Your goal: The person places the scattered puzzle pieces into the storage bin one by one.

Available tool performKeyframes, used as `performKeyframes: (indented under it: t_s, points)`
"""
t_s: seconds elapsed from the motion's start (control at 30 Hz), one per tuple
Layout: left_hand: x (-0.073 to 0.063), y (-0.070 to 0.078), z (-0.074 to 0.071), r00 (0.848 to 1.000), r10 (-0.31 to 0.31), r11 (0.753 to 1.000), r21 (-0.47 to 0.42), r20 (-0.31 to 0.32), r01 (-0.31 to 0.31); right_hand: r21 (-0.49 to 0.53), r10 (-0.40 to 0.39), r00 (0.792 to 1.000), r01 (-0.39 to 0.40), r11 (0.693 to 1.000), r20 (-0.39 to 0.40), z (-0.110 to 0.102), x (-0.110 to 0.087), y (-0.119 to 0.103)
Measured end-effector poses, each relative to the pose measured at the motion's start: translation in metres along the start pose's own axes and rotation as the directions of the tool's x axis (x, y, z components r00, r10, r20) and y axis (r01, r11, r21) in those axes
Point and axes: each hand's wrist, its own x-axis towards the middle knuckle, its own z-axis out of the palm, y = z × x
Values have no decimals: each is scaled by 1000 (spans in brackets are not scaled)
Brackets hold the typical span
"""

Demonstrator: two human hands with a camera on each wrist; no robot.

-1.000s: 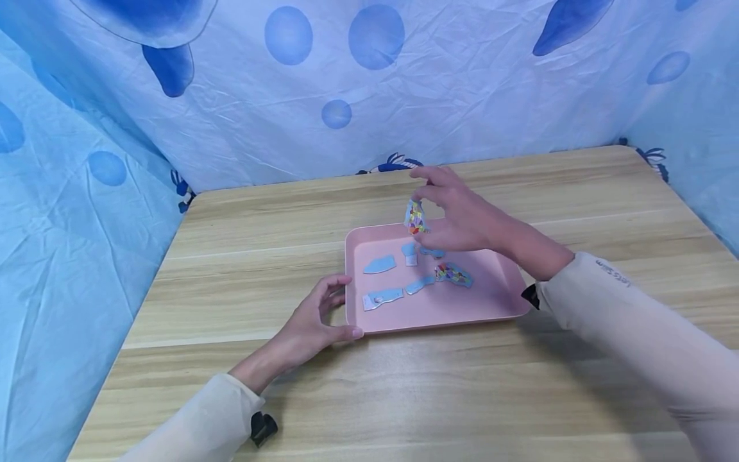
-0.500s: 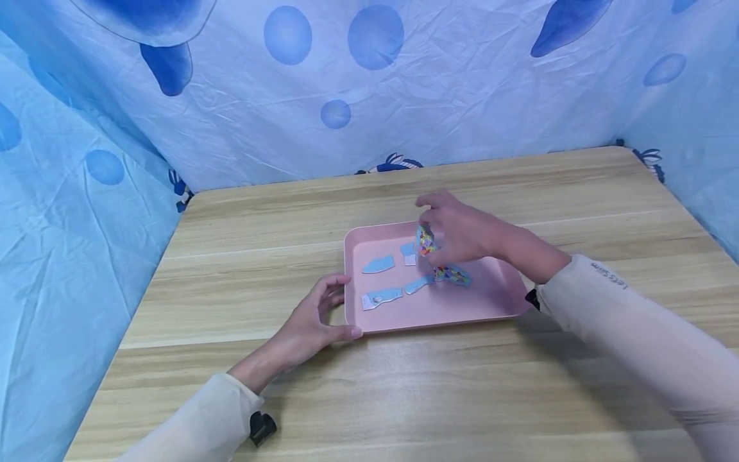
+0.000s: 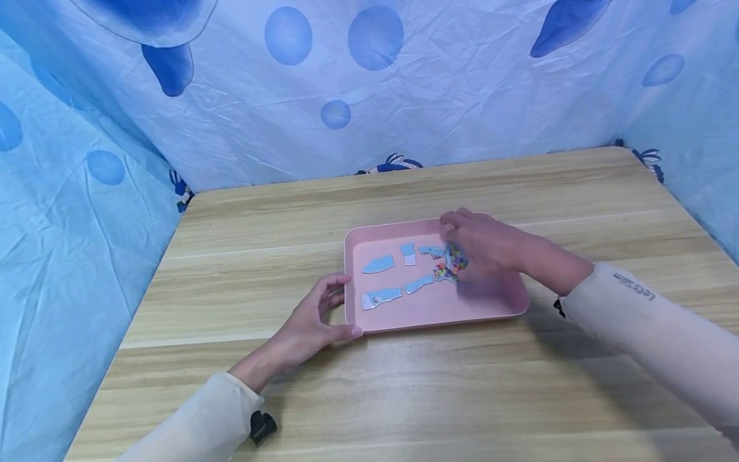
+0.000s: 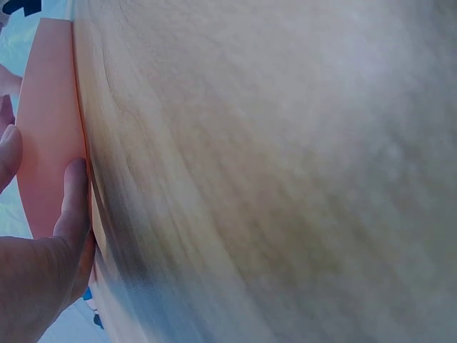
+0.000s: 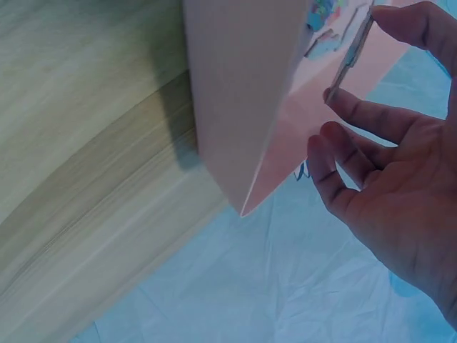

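Two hands worked at a pink tray [image 3: 496, 308] that sat near the middle of a wooden table [image 3: 404, 398]. The right hand [image 3: 482, 247] reached into the tray's right half and pinched a colourful puzzle piece [image 3: 456, 256] between thumb and fingers; the right wrist view showed the piece [image 5: 353, 53] edge-on, held upright between the thumb above and a fingertip [image 5: 335, 96] below. It hung just over a second colourful piece [image 3: 441, 274] lying flat on the tray floor, and whether the two touched could not be told. The left hand [image 3: 314, 324] gripped the tray's near left corner, thumb along the front rim and fingers curled round the left edge; in the left wrist view the thumb [image 4: 73, 207] pressed against the pink rim [image 4: 46, 128]. Four pale blue pieces lay face down in the tray's left and middle part: one [image 3: 379, 264] at the left, one [image 3: 382, 298] nearer the front, a small one [image 3: 408, 252] further back, and a slim one [image 3: 419, 283] beside the flat colourful piece. A fifth blue piece [image 3: 432, 251] lay just left of the right hand. Blue spotted cloth [image 3: 369, 83] hung behind and beside the table
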Motion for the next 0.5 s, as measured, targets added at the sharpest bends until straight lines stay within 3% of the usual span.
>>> performKeyframes:
  t_s: [0.17,0.5]
  points:
    - [0,0,0,1000,-2,1000,2,-2,2,-40,-34,999,33,999,-14,4,-6,4]
    - [0,0,1,1000,2,1000,-7,1,-2,-148,-2,1000,7,989,30,10,-13,10]
